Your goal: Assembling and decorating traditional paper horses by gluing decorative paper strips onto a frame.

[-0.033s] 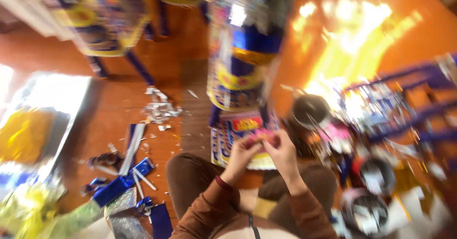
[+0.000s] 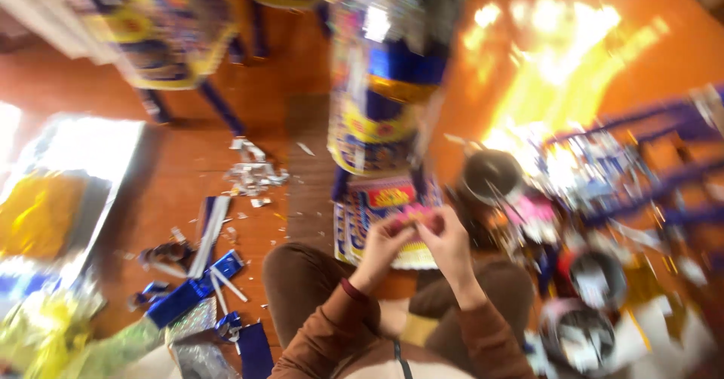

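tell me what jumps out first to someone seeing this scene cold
Dead centre, the left hand and right hand pinch a small pink piece together above the lap. Right behind them rises a tall blue-and-yellow decorated structure on the orange floor, and foil scraps lie scattered to the left.

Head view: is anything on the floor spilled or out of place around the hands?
Yes. Silvery paper scraps lie scattered on the orange floor, with blue foil strips strewn left of the knees. Both hands, left hand and right hand, pinch a small pink piece. The picture is blurred.
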